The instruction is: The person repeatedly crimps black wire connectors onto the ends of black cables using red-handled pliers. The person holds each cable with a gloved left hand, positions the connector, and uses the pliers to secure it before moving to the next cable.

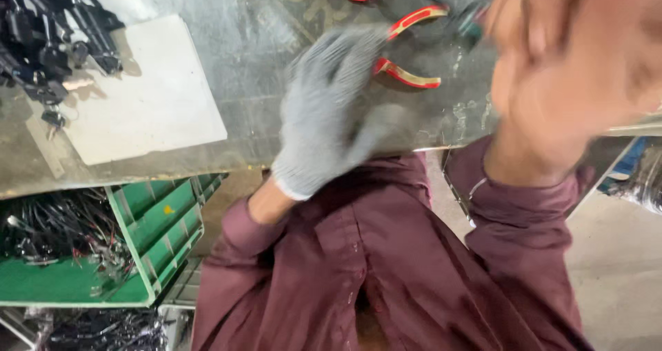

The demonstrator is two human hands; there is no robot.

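A matt grey knitted cloth glove covers the left hand [331, 109], the bare right hand [572, 68] is blurred, the pliers [407, 47] have glossy red-and-yellow plastic grips, and the worn metal table [227, 61] looks dull and scuffed.

I wear a long-sleeved maroon shirt [386, 254] of thin woven cloth, buttoned down the front along a stitched placket, with dark damp-looking spots near that placket. Its cuffs close round both my wrists, creased and slightly bunched. Left of the placket, my left hand [331, 109] is covered by a grey knitted glove with a paler ribbed cuff at the wrist. Right of the placket, my right hand [572, 68] is bare, blurred, with no glove.
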